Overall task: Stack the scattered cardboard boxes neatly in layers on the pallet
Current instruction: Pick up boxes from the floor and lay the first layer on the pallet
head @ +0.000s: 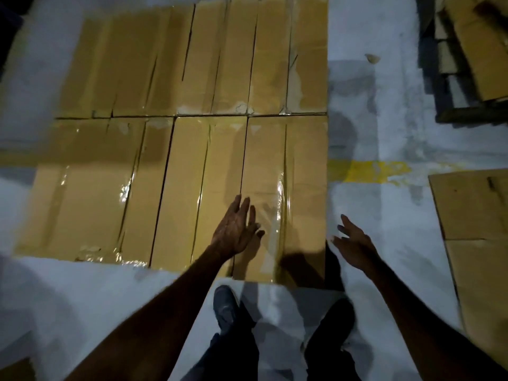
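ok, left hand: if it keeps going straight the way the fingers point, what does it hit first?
Likely the taped top of the near-right cardboard box; the left hand hovers open over it. Height above it is unclear.

The cardboard boxes [192, 149] are matt brown card, each sealed with glossy clear tape [283, 204] (it glints along the seams). The floor [384, 119] is worn, blotchy painted concrete. A flat cardboard sheet [472, 215] looks dull and creased.

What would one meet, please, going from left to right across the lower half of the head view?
Taped cardboard boxes → left hand → right hand → yellow floor marking → flattened cardboard sheet.
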